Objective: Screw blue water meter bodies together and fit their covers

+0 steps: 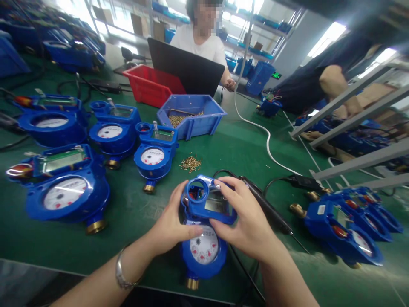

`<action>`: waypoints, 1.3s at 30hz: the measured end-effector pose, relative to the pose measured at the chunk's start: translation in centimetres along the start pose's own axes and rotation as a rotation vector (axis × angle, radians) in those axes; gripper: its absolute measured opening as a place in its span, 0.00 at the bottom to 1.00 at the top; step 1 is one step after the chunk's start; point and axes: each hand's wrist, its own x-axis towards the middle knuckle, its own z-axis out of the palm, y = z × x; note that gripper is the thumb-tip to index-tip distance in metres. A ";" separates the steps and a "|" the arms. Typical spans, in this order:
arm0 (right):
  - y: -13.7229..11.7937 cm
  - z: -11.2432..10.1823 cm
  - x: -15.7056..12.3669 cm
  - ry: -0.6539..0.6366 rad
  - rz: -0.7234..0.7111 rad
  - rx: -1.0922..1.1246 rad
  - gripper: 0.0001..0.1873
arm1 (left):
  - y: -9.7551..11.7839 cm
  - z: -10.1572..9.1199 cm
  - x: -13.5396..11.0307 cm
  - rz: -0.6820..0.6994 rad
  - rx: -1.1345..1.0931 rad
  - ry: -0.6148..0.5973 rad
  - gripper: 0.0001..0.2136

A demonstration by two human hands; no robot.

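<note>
A blue water meter (204, 268) with a white dial and a brass end sits in front of me at the table's near side. On its upper part lies a blue plastic cover (196, 209) with a round opening and a display window. My left hand (171, 226) grips the meter's left side, thumb over the edge of the dial. With fingers on the far edge and thumb on the near edge, my right hand (247, 217) clasps the cover. Whether the cover is fully seated cannot be seen. A small pile of brass screws (191, 163) lies just beyond.
A black electric screwdriver (268, 204) lies to the right, its bit pointing toward me. More blue meters (68, 192) stand left, others (341, 226) right. A blue bin (204, 121) of screws and a red bin (147, 87) stand behind. A person (198, 47) sits opposite.
</note>
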 end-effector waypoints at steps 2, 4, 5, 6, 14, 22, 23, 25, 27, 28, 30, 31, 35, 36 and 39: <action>-0.1 0.1 0.5 -0.076 0.020 -0.008 0.28 | -0.2 0.2 0.3 -0.025 -0.125 -0.085 0.41; -0.1 0.1 0.8 -0.136 0.032 -0.014 0.29 | -0.5 0.3 0.3 -0.046 -0.197 -0.107 0.38; -0.1 0.1 1.0 -0.155 0.035 -0.019 0.29 | -0.7 0.2 0.2 -0.051 -0.213 -0.101 0.37; -0.1 0.1 1.0 -0.172 0.040 -0.023 0.29 | -0.9 0.2 0.2 -0.054 -0.224 -0.092 0.36; -0.2 -0.3 0.9 -0.252 0.070 -0.025 0.31 | -1.4 0.5 0.4 -0.060 -0.224 -0.061 0.39; 0.1 -0.3 0.8 -0.253 0.070 -0.008 0.30 | -1.1 0.4 0.2 -0.060 -0.185 -0.050 0.39; 0.1 -0.2 0.8 -0.261 0.078 -0.006 0.30 | -1.1 0.4 0.2 -0.061 -0.181 -0.048 0.39; 0.1 -0.1 0.7 -0.277 0.096 -0.001 0.30 | -1.3 0.4 0.2 -0.065 -0.183 -0.047 0.39; 0.1 -0.1 0.7 -0.288 0.113 0.002 0.31 | -1.3 0.4 0.3 -0.062 -0.179 -0.048 0.39; 0.1 -0.1 0.6 -0.291 0.119 0.003 0.31 | -1.4 0.4 0.3 -0.059 -0.174 -0.049 0.39; 0.1 -0.2 0.6 -0.301 0.129 0.007 0.31 | -1.3 0.4 0.3 -0.055 -0.171 -0.056 0.38; 0.1 -0.3 0.6 -0.306 0.137 0.007 0.31 | -1.3 0.5 0.3 -0.055 -0.172 -0.058 0.38; 0.0 -0.7 0.5 -0.318 0.172 -0.001 0.32 | -1.2 0.6 0.3 -0.058 -0.187 -0.061 0.37; 0.0 -0.7 0.5 -0.322 0.181 -0.002 0.33 | -1.2 0.6 0.4 -0.057 -0.195 -0.062 0.37; -0.1 -0.8 0.6 -0.337 0.206 0.000 0.33 | -1.3 0.7 0.4 -0.058 -0.223 -0.069 0.38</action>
